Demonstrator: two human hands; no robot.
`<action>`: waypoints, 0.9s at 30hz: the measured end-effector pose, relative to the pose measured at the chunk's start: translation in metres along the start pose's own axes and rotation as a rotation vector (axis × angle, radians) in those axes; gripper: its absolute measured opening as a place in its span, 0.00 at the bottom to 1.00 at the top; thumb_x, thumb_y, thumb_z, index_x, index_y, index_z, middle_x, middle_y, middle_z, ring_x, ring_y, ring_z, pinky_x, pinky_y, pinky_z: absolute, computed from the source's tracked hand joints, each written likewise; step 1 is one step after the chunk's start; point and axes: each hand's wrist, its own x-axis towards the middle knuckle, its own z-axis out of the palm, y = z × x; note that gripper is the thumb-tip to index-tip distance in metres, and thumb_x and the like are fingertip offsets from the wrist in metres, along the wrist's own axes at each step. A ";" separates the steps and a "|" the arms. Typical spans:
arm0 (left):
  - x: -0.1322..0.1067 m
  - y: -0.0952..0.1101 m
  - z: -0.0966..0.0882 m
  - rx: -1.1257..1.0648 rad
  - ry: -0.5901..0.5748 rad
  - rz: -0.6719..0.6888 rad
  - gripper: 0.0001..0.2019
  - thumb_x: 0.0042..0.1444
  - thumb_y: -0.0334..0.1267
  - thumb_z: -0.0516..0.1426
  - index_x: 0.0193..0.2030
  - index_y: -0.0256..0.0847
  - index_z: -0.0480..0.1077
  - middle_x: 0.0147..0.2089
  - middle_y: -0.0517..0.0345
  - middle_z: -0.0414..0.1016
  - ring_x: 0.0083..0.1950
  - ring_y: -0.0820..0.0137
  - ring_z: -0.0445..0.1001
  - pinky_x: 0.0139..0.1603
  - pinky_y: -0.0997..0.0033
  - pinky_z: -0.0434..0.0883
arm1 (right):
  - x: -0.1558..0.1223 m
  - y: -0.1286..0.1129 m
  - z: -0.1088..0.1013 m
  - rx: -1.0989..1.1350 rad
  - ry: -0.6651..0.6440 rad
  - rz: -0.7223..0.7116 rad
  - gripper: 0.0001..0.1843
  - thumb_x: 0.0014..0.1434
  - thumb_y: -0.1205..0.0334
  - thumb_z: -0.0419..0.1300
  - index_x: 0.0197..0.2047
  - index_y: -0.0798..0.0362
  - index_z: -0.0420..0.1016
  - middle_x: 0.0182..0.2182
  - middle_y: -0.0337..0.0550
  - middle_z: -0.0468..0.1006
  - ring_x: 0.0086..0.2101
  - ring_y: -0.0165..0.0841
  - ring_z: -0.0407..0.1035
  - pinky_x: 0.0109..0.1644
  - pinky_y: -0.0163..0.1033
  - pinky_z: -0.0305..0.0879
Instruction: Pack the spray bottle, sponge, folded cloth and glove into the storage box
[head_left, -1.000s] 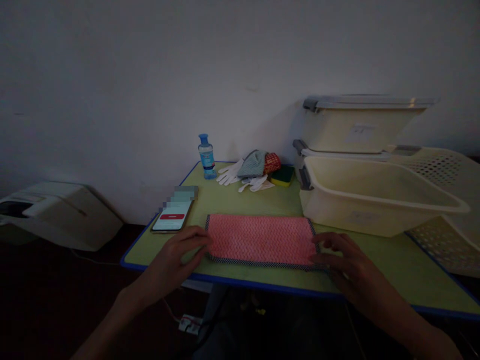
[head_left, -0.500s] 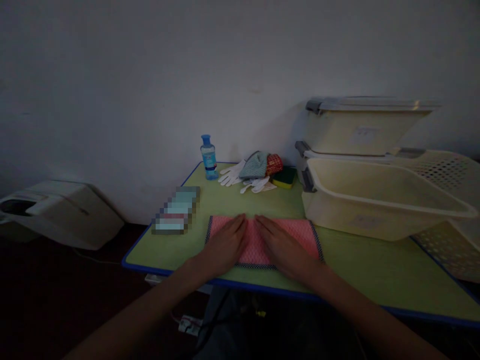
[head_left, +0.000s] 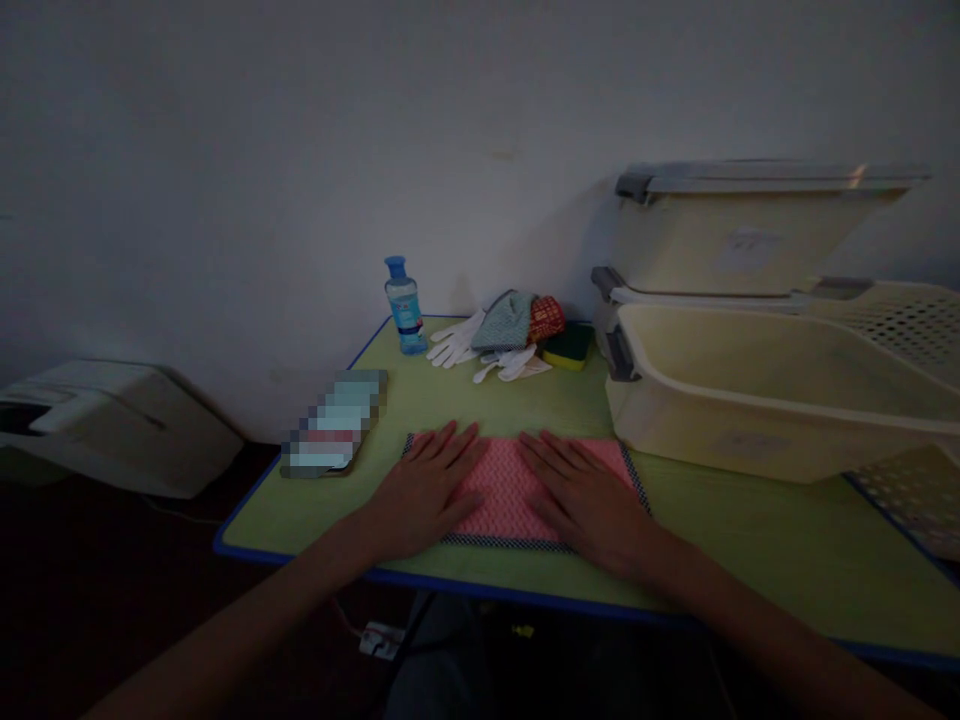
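A pink cloth (head_left: 504, 495) with a dark checked border lies flat on the green table (head_left: 480, 400), near its front edge. My left hand (head_left: 429, 485) rests palm down on the cloth's left part, its fingers stretched out and slightly spread. On the right part lies my right hand (head_left: 581, 495), also flat with fingers extended. Between the two hands a strip of the cloth's textured middle shows. Neither hand grips anything. The hands cover much of the cloth's left and right sides.
A blue bottle (head_left: 406, 310), white gloves (head_left: 455, 340), a folded grey-green cloth (head_left: 506, 322), a red patterned item (head_left: 546, 318) and a sponge (head_left: 568, 346) sit at the back. A pixelated flat object (head_left: 335, 422) lies left. Cream bins (head_left: 735, 430) stand right; a white box (head_left: 120, 425) is left of the table.
My hands have moved apart, the left one leftward and the right one slightly rightward. They now lie flatter, with fingers more spread. The camera view has shifted a little.
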 end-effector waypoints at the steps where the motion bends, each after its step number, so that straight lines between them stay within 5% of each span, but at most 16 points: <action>1: 0.000 -0.001 0.000 -0.003 -0.004 -0.002 0.28 0.61 0.54 0.38 0.66 0.45 0.44 0.68 0.54 0.44 0.68 0.59 0.43 0.63 0.51 0.48 | -0.001 0.002 -0.001 -0.003 -0.007 0.005 0.28 0.62 0.53 0.43 0.63 0.55 0.52 0.62 0.46 0.53 0.61 0.41 0.48 0.61 0.52 0.51; 11: 0.001 -0.003 -0.008 -0.026 -0.126 0.011 0.36 0.57 0.60 0.39 0.66 0.41 0.42 0.69 0.51 0.37 0.69 0.58 0.39 0.65 0.52 0.44 | -0.013 0.016 -0.005 -0.044 -0.031 0.037 0.31 0.63 0.47 0.40 0.64 0.55 0.50 0.62 0.46 0.52 0.61 0.44 0.47 0.61 0.57 0.48; 16: -0.001 -0.004 -0.012 -0.025 -0.164 0.030 0.42 0.49 0.67 0.42 0.66 0.45 0.40 0.69 0.50 0.32 0.69 0.54 0.35 0.64 0.47 0.42 | -0.022 0.019 -0.011 -0.025 -0.025 -0.109 0.33 0.59 0.45 0.47 0.62 0.55 0.55 0.63 0.51 0.50 0.61 0.45 0.46 0.61 0.57 0.47; 23: -0.004 -0.001 -0.019 -0.028 -0.197 0.114 0.44 0.48 0.64 0.49 0.66 0.49 0.35 0.69 0.48 0.26 0.69 0.53 0.31 0.63 0.45 0.39 | -0.024 -0.006 -0.018 0.002 0.002 -0.267 0.27 0.56 0.52 0.55 0.55 0.57 0.65 0.59 0.52 0.59 0.58 0.42 0.54 0.60 0.50 0.53; 27: -0.007 0.005 -0.019 -0.004 -0.182 0.137 0.40 0.53 0.60 0.47 0.67 0.45 0.36 0.69 0.46 0.30 0.69 0.56 0.33 0.64 0.47 0.39 | -0.019 -0.021 -0.016 0.022 0.029 -0.277 0.23 0.57 0.56 0.55 0.53 0.59 0.67 0.55 0.53 0.66 0.56 0.41 0.58 0.58 0.48 0.56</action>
